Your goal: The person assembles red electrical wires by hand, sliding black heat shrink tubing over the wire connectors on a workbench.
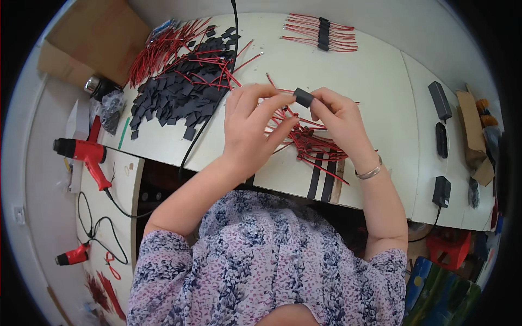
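Note:
A short, flat black sleeve (pixel 303 98), which looks like a piece of heat-shrink tubing, is pinched between the thumb and fingers of my right hand (pixel 338 115). My left hand (pixel 251 122) is close on the other side, its index fingertip at the sleeve's left end and its thumb held apart below. Whether that fingertip presses on the sleeve is hard to tell. Beneath both hands lies a loose bunch of red-and-black wires (pixel 312 142), partly hidden by my fingers. One red wire runs behind the sleeve.
A heap of black sleeves (pixel 174 100) and a bundle of red wires (pixel 163 46) cover the table's left. Finished-looking wires with black sleeves (pixel 323 35) lie in a row at the back. A black cable (pixel 209 117) crosses the table. Red heat guns (pixel 89 155) are at left, black adapters (pixel 441 191) at right.

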A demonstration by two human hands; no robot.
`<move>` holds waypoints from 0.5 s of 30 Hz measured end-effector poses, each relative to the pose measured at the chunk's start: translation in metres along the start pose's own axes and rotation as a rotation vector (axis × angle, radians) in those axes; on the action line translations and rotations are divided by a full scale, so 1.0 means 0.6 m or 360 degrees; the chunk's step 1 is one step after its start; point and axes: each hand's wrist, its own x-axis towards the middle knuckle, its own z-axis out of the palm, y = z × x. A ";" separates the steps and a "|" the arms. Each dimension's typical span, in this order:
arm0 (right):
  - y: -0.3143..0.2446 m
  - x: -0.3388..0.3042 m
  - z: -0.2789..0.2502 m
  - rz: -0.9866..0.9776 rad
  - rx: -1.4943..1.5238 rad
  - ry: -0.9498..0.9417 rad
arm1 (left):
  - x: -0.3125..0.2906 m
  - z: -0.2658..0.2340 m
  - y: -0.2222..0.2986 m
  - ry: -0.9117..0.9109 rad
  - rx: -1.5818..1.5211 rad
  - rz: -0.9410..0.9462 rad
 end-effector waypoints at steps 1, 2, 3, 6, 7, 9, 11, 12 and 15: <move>-0.002 0.002 0.002 -0.0005 -0.0005 -0.0002 | -0.027 0.000 0.004 -0.0127 -0.0486 -0.0425; -0.004 0.003 0.004 -0.0046 0.0171 -0.0034 | -0.043 0.003 0.007 -0.0248 -0.0975 -0.0855; -0.006 0.003 0.006 -0.0085 0.0347 -0.0067 | -0.047 0.015 0.002 -0.0329 -0.1479 -0.1424; -0.004 -0.001 0.010 0.0029 0.0418 -0.0153 | -0.013 0.031 -0.006 -0.0291 -0.2178 -0.1831; 0.000 0.000 0.011 0.0089 0.0455 -0.0152 | -0.009 0.033 -0.004 -0.0281 -0.2191 -0.1836; 0.002 0.001 0.008 0.0113 0.0519 -0.0156 | -0.002 0.042 0.003 -0.0272 -0.1919 -0.1587; 0.001 0.002 0.005 0.0138 0.0584 -0.0160 | -0.002 0.049 0.001 -0.0215 -0.1524 -0.1137; 0.000 0.001 0.004 0.0174 0.0611 -0.0138 | 0.000 0.047 0.001 -0.0221 -0.1290 -0.0920; 0.006 0.002 0.001 0.0213 0.0640 -0.0122 | -0.002 0.055 0.000 -0.0189 -0.1334 -0.0927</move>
